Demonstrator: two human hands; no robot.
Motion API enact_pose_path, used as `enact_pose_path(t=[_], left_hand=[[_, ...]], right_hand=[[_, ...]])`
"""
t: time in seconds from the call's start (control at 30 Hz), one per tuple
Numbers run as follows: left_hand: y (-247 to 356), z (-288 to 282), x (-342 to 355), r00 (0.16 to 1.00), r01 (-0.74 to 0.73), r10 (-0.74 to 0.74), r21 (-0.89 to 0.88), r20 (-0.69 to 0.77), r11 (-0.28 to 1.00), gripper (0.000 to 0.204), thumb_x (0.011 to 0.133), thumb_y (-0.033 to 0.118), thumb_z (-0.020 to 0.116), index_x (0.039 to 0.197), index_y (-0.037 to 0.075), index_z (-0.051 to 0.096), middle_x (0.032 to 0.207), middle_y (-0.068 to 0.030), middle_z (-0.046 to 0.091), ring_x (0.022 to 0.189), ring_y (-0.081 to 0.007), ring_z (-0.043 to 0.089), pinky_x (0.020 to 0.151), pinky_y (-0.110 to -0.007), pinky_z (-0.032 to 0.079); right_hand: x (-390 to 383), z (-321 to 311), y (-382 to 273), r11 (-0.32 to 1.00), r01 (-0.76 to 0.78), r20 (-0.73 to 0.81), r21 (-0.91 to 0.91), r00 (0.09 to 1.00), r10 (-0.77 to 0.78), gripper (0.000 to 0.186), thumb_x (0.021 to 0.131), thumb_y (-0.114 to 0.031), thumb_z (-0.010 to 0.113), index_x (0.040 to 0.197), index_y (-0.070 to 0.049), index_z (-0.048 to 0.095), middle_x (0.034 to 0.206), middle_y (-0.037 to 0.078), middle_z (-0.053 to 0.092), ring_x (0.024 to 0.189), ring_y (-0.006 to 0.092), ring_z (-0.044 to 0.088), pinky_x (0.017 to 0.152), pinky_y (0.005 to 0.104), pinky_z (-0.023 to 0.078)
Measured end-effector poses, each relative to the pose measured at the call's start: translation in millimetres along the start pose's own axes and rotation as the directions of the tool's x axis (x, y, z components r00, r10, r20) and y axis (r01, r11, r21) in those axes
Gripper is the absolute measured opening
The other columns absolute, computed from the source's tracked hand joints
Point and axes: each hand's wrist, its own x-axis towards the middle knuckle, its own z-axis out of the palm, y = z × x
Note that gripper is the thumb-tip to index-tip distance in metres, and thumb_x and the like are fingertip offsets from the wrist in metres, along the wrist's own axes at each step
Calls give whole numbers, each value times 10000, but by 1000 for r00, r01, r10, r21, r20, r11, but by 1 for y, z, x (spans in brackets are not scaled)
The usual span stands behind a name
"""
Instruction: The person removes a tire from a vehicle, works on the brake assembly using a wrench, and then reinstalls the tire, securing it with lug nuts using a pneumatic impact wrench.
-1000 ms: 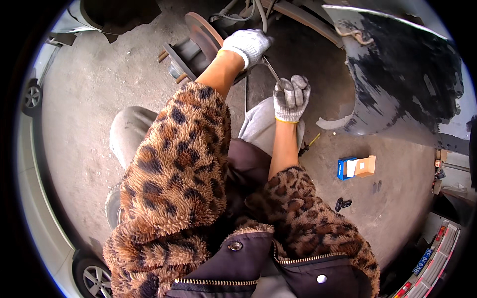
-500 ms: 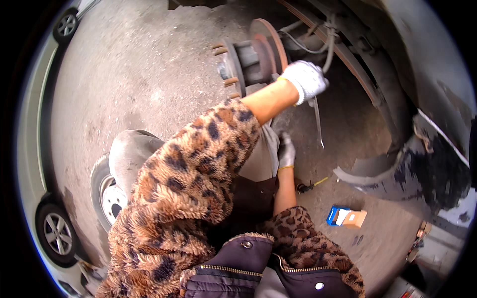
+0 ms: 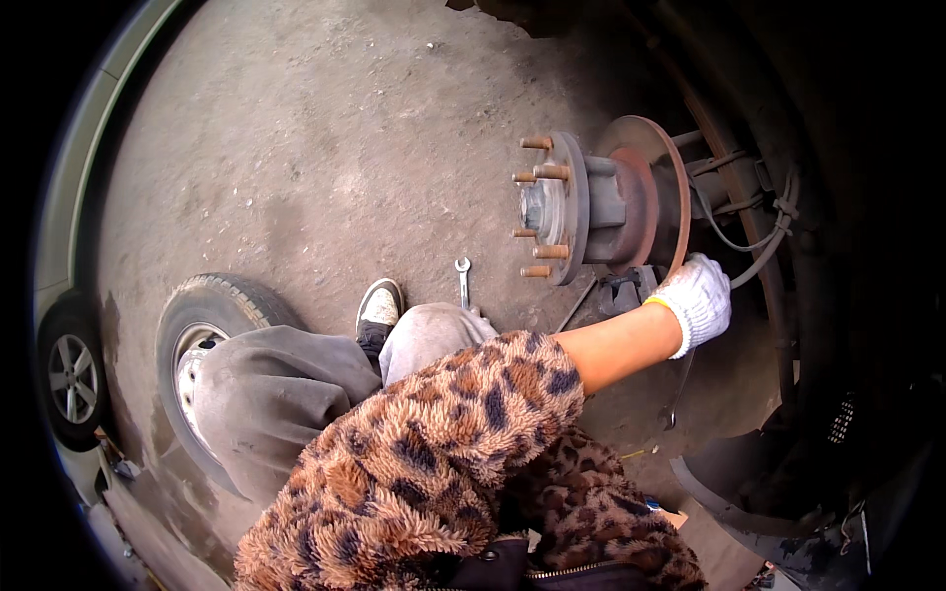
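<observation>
My left hand (image 3: 698,301), in a white knit glove, is closed on a long wrench (image 3: 675,392) that hangs down beneath it, just below the rusty brake disc (image 3: 673,187). Left of the disc is the wheel hub (image 3: 572,202) with several protruding studs. A dark metal part (image 3: 621,295) sits under the disc beside my wrist. My right hand (image 3: 479,319) is mostly hidden behind my knee and left sleeve; only what look like gloved fingertips show, near an open-ended wrench (image 3: 463,281). I cannot tell if they hold it.
A loose wheel (image 3: 232,295) lies by my bent legs and shoe (image 3: 379,313). A parked car (image 3: 59,236) is along the left. Hoses (image 3: 774,236) and a rusty beam (image 3: 739,167) fill the shadowed wheel arch at right, above a dented panel (image 3: 719,492).
The view has swung, putting the hub at centre right. My left hand has moved right and down to the disc's lower edge. My right hand has become mostly hidden.
</observation>
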Motion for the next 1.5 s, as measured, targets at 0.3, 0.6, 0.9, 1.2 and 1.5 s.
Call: enact_pose_path(t=[0.3, 0.6, 0.9, 1.2, 1.5], left_hand=[[-2, 5, 4, 996, 38, -43, -56, -75, 998, 323, 875, 264, 493, 804, -21, 628, 772, -148, 602, 734, -289, 587, 660, -394, 460], [-6, -2, 5, 996, -45, 48, 43, -76, 998, 311, 889, 257, 482, 850, -18, 622, 771, -163, 607, 732, -295, 617, 632, -390, 521], [-9, -4, 8, 996, -89, 88, 80, 17, 993, 252, 893, 229, 472, 961, 40, 625, 891, -172, 616, 842, -325, 622, 708, -412, 527], [-11, -4, 9, 993, -105, 100, 103, 55, 989, 218, 877, 185, 492, 1026, 79, 610, 944, -159, 607, 874, -322, 621, 690, -414, 531], [-10, -8, 9, 995, -98, 97, 43, 36, 994, 319, 919, 242, 439, 943, -38, 591, 876, -204, 624, 800, -341, 636, 714, -415, 525]], right_hand=[[-13, -24, -21, 975, 31, 191, 219, 979, -74, 373, 910, -311, 438, 1191, -74, 503, 1144, 110, 520, 1066, 264, 496, 914, 359, 392], [-88, -122, 34, 988, -153, -736, 23, 666, 120, 317, 790, -294, 587, 1020, -81, 634, 980, 196, 643, 933, 373, 612, 786, 435, 480], [-207, -142, 32, 416, 465, -560, 782, 816, 141, 271, 811, -39, 573, 1081, -22, 581, 946, 108, 627, 813, 186, 597, 712, 304, 495], [-309, -150, -3, 124, 675, -622, 727, 725, -297, 438, 790, -102, 653, 1172, 34, 487, 1122, 241, 562, 896, 300, 630, 778, 385, 529], [-340, -163, -12, 713, 442, -737, 545, 658, 155, 167, 907, -153, 568, 1027, -35, 569, 678, 62, 584, 511, 101, 522, 467, 222, 432]])
